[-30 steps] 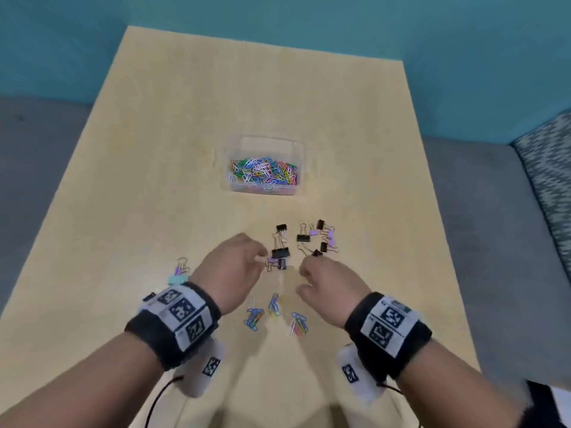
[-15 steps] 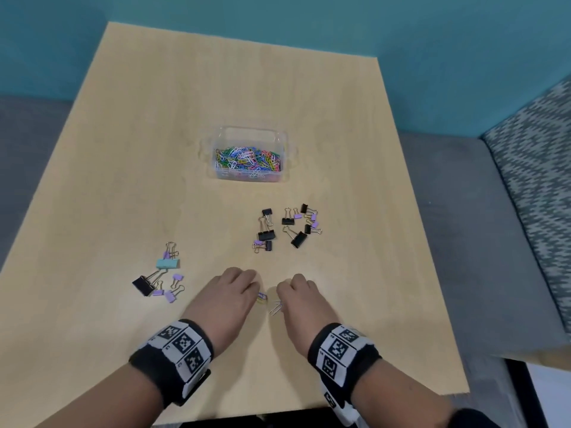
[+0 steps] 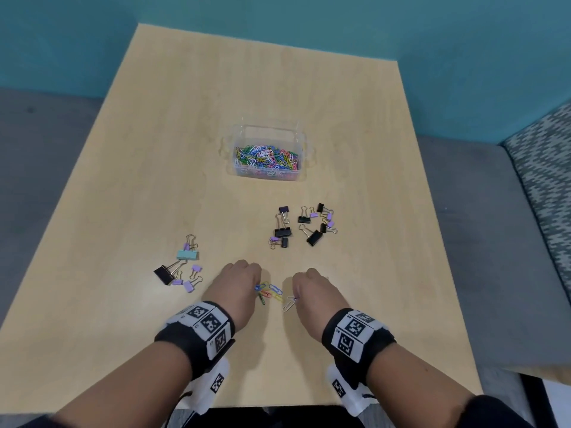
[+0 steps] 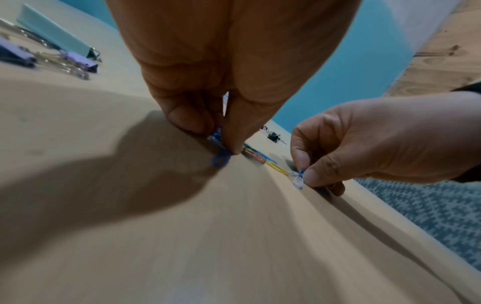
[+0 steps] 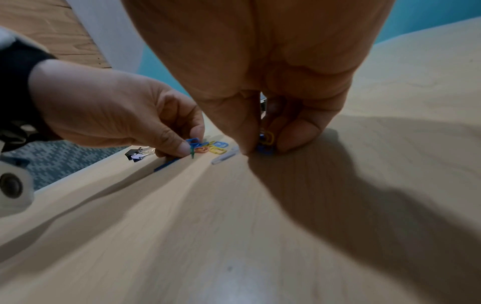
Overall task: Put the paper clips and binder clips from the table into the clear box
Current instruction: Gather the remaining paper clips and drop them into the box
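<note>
A clear box [image 3: 301, 140] holding many coloured paper clips stands mid-table. Loose coloured paper clips [image 3: 270, 295] lie between my hands near the front edge. My left hand [image 3: 258, 288] pinches a blue paper clip [image 4: 220, 159] between thumb and finger against the table. My right hand [image 3: 296, 299] pinches a blue and a yellow paper clip [image 5: 266, 142], and a white clip [image 3: 289, 305] lies at its fingertips. Black and purple binder clips [image 3: 282, 231] lie beyond my hands, with more to their right [image 3: 315, 237].
A third group of binder clips [image 3: 180, 270], teal, black and purple, lies left of my left hand. The wooden table [image 3: 185, 149] ends just behind my wrists. A patterned cushion [image 3: 543, 168] sits off the table's right side.
Both hands drew back from the black binder clips toward the near edge and closed their fingertips on the loose paper clips there. The hands now sit slightly further apart.
</note>
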The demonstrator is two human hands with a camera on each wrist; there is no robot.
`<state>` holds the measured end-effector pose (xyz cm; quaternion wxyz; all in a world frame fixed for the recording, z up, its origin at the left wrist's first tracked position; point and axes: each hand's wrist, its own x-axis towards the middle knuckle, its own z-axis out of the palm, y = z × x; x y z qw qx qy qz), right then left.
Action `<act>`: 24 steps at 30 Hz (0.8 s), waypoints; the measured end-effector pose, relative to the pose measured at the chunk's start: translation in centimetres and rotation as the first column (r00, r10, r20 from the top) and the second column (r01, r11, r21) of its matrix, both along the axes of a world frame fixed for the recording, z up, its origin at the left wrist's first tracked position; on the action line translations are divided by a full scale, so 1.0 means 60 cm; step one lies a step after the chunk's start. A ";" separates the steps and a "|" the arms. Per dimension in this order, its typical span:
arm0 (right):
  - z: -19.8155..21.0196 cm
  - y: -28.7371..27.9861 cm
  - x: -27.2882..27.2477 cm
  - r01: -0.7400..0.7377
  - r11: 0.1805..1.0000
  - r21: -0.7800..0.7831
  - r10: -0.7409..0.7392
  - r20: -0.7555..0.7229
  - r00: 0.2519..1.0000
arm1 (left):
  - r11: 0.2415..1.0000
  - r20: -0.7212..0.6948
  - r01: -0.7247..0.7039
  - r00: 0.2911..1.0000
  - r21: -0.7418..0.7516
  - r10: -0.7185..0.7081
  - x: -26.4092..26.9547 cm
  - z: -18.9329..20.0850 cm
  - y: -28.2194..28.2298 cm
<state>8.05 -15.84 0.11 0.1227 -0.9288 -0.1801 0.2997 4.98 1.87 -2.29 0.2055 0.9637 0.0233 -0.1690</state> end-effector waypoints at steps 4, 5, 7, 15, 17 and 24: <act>-0.004 -0.001 0.003 -0.017 1.000 0.006 0.017 0.010 1.000 | 0.999 -0.052 -0.036 0.998 0.029 0.037 0.012 0.006 -0.007; -0.005 -0.002 0.005 -0.013 1.000 0.012 0.013 0.017 1.000 | 0.999 -0.057 -0.034 0.998 0.036 0.036 0.012 0.008 -0.008; -0.005 -0.005 0.007 0.033 0.999 0.041 -0.033 0.005 0.999 | 0.999 -0.053 -0.017 0.998 0.047 0.019 0.010 0.010 -0.007; 0.017 -0.039 0.020 0.808 0.469 0.356 -0.528 -0.620 0.580 | 0.851 -0.177 -0.375 0.927 -0.367 0.332 -0.005 0.048 0.025; 0.029 -0.050 0.022 0.905 0.274 0.325 -0.518 -0.744 0.423 | 0.611 -0.343 -0.535 0.845 -0.584 0.411 -0.011 0.054 0.036; 0.020 -0.054 0.014 0.690 0.652 0.315 -0.501 -0.504 0.703 | 0.096 -0.657 -0.719 0.675 -0.689 0.337 -0.017 0.059 0.042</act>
